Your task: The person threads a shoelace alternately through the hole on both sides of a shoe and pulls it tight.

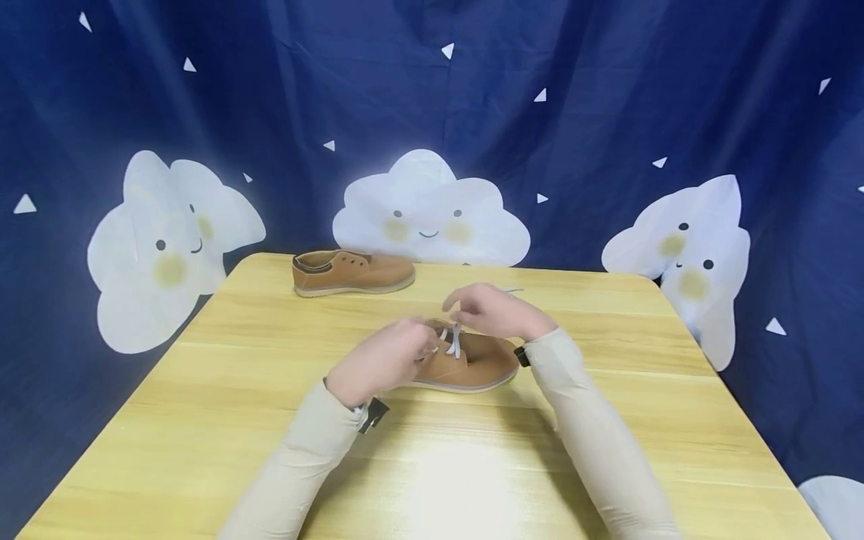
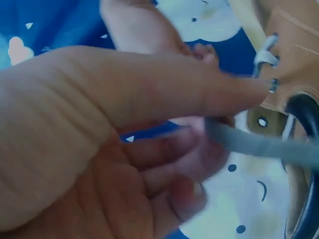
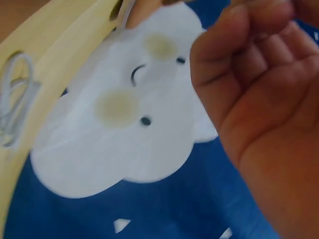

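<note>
The left hand pinches a flat, pale-grey lace at the smooth tan shoe, sole-down on the wood-grained table. Whether the right hand, fingers bent above, grips anything, I cannot tell.

The nearer shoe before you is tan-brown with a pale, whitish sole edge, and its lace is light grey-white. The farther shoe shares that tan-brown, with dark eyelets. Your sleeves are cream, your wrist gear black. You have a yellow, wood-grained table and a deep blue curtain patterned with small white triangles and white clouds bearing dark eyes, smiles and yellow cheeks.
</note>
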`<state>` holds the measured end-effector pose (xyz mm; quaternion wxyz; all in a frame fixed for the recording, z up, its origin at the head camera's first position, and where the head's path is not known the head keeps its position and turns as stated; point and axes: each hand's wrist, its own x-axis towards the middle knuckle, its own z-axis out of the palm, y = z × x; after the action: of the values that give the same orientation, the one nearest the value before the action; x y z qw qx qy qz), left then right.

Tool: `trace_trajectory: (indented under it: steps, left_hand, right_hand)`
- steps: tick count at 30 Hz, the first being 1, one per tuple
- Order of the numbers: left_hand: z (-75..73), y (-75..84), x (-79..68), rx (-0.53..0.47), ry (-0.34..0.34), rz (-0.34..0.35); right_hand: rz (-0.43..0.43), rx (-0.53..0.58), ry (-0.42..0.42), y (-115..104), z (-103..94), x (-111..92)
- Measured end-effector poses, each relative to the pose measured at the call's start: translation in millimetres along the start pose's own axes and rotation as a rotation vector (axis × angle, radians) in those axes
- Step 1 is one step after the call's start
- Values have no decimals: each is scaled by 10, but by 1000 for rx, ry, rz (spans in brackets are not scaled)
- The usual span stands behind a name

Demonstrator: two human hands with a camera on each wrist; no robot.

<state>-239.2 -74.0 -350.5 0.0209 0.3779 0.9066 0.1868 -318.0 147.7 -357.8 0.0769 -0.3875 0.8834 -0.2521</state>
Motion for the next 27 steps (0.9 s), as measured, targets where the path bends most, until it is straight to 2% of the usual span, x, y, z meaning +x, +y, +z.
trace_trajectory:
  steps: [2,4,8,12,18,23,27]
  left_hand:
    - [-14,1,-3,-24,-30,-6]
    - [-17,12,-9,-33,-64,-19]
    - [14,28,-29,4,-101,-53]
    - [61,36,-35,35,-107,-74]
    - [85,53,-28,44,-129,19]
    - [46,85,-57,9,-182,37]
    - [2,66,-103,6,-237,27]
  right_hand:
    - [53,36,35,84,11,-103]
    - [95,33,19,154,45,-194]
    - [166,14,-94,207,124,-321]
    - [274,-6,-183,185,194,-341]
    - [375,-35,-234,151,255,-292]
    - [402,-53,-234,146,253,-274]
    - [404,-55,-237,155,248,-267]
